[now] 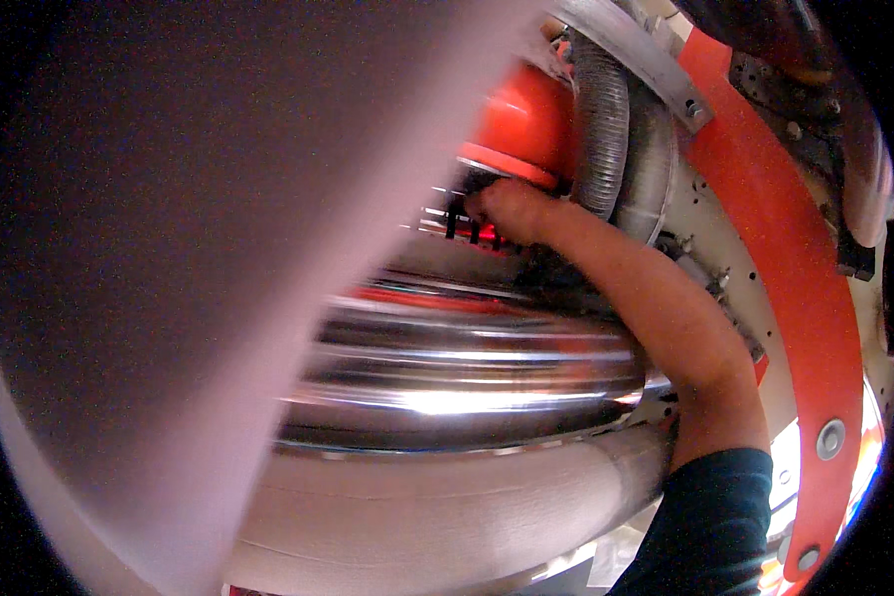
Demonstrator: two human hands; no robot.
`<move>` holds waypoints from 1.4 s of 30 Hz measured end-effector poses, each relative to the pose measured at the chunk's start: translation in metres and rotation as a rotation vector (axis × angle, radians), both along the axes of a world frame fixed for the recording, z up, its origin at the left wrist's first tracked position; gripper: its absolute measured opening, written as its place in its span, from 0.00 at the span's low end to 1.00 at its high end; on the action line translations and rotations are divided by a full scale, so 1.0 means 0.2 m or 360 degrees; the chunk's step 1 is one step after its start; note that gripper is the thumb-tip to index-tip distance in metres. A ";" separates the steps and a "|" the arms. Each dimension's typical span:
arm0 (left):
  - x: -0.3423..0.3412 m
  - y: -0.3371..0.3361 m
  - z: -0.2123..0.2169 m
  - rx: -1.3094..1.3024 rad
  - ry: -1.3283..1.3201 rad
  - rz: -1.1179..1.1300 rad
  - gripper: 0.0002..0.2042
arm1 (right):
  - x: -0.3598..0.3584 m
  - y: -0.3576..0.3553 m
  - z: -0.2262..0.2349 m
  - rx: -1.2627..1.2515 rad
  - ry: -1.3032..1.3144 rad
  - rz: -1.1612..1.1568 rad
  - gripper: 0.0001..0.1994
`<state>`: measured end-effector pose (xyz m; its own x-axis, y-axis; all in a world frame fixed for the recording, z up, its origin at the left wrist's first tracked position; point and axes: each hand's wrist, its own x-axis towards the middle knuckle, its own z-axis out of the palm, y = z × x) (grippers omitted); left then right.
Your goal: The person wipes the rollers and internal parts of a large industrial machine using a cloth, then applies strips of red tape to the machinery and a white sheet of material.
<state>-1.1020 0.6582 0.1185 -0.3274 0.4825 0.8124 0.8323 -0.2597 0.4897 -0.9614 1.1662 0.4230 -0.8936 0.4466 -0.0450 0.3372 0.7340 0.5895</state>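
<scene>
Behind one shiny metal drum [467,368], one right hand [507,207] has its grip closed on black fittings [464,221].

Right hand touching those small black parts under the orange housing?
Cannot tell. In the head view the right hand reaches the black parts below the orange housing, but blur hides any contact.

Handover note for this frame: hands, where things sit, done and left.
Right hand: reached deep into the machine, at small dark fittings below the orange housing; grip hidden.
Left hand: not identifiable; a blurred pale mass fills the left of the view.
Polished metal drum lies under the forearm, corrugated hose beside the hand.
Done or left: cannot tell here.
</scene>
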 end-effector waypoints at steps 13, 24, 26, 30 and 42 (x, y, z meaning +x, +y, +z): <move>0.00 0.01 0.00 0.0000 -0.0041 -0.0027 0.13 | 0.00 0.00 -0.02 0.0018 0.0059 -0.0059 0.05; 0.01 0.00 0.01 -0.0002 -0.0072 -0.0041 0.13 | -0.01 0.03 -0.02 0.0263 0.0066 0.0022 0.11; 0.02 0.00 0.01 -0.0002 -0.0082 -0.0045 0.13 | -0.01 0.05 -0.02 0.0233 0.0046 -0.0024 0.10; 0.01 0.00 0.01 -0.0007 -0.0089 -0.0056 0.12 | 0.00 0.07 -0.02 0.0240 0.0091 0.0085 0.09; 0.02 -0.03 0.02 0.0007 -0.0155 -0.0125 0.12 | 0.03 0.18 -0.08 0.0250 0.0254 0.0090 0.10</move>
